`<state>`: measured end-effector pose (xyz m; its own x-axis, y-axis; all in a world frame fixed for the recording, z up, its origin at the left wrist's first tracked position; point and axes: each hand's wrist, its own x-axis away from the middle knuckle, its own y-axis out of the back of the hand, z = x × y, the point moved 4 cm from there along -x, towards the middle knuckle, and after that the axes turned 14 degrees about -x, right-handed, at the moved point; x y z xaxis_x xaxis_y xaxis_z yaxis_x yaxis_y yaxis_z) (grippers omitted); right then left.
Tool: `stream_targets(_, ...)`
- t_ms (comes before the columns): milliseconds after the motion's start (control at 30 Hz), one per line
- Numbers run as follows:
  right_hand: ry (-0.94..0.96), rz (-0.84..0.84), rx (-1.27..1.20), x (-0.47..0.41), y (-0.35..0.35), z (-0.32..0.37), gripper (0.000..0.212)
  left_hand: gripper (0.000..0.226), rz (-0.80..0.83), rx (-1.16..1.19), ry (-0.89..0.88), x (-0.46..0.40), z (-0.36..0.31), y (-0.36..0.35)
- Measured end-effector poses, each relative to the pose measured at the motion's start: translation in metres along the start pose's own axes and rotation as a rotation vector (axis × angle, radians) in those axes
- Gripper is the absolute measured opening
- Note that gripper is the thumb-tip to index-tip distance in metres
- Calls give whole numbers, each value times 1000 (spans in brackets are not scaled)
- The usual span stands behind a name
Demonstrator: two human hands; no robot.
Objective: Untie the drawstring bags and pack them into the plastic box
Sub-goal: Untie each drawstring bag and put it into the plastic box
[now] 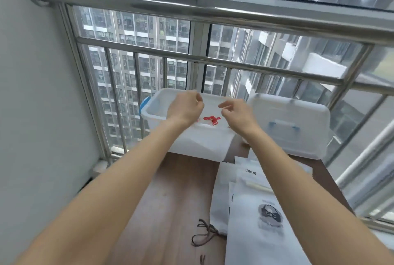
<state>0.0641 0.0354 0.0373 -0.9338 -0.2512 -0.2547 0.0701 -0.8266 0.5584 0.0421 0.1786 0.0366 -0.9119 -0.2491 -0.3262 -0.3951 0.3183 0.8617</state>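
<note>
A clear plastic box [153, 113] with a blue latch stands at the far end of the wooden table [170, 200]. A white drawstring bag [202, 143] hangs over the box's front edge, its loose red drawstring [212, 119] bunched at the top. My left hand [184, 109] and my right hand [236, 115] hover over the box on either side of the red string. Both have curled fingers that seem to pinch the bag's upper edge. A pile of white bags [255, 217] lies near me at the right, one with a tied brown drawstring [206, 235].
The box's white lid [287, 123] with blue clips lies to the right of the box. A steel railing [213, 59] and windows run just behind the table. A white wall [32, 115] closes the left side.
</note>
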Motion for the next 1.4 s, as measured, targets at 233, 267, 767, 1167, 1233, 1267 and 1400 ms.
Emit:
stream_targets(233, 32, -182, -59, 123, 51, -15, 31, 18, -135, 156, -89, 108, -49, 9)
stream_targets(267, 30, -193, -56, 142, 56, -20, 31, 17, -122, 170, -104, 124, -53, 7)
stream_targets(767, -179, 206, 61, 321, 67, -111, 48, 43, 429, 156, -343, 295, -68, -79)
stream_targets(1167, -88, -260, -184, 317, 68, -119, 18, 11, 96, 363, -135, 287, -49, -79)
stream_targets(1233, -112, -265, -251, 316, 65, -121, 16, 3, 91, 448, -28, 285, -44, -84)
stream_targets(1267, -119, -283, -291, 317, 64, -123, 15, 7, 79, 486, 43, 284, -40, -86)
stream_targets(1400, -182, -442, -703, 317, 58, -136, 8, 8, 71, 700, 179, 288, -28, -95)
